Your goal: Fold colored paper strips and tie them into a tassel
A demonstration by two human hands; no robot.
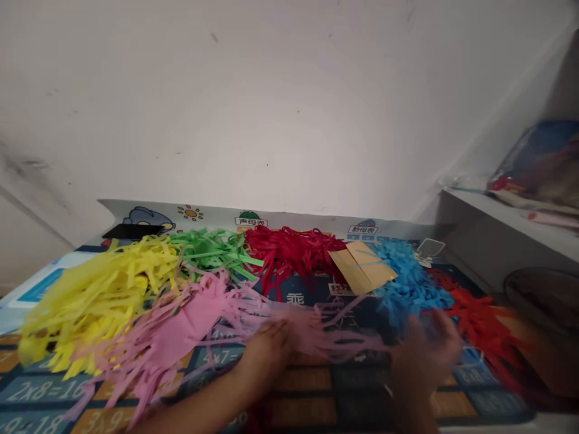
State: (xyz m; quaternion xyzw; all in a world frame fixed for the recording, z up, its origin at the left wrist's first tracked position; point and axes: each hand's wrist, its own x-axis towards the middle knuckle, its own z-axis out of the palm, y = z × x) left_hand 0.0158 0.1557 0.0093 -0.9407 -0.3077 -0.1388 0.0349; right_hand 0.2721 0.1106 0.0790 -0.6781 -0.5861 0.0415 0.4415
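Observation:
My left hand (269, 343) is closed on a sheet of pink fringed paper (305, 331), slightly blurred, whose thin strips trail to the right. My right hand (425, 349) is near the tips of those strips, smeared by motion, so I cannot make out whether its fingers hold any. Left of my hands lies more pink fringed paper (190, 325), partly over a large yellow heap of paper strips (122, 289). Blue paper strips (407, 277) lie just beyond my right hand.
Green strips (212, 250) and dark red strips (289, 253) lie along the back. A tan paper piece (362, 268) rests beside the blue ones. Orange-red strips (484, 325) lie at right near a grey shelf (484, 235). A printed mat (45, 389) covers the table.

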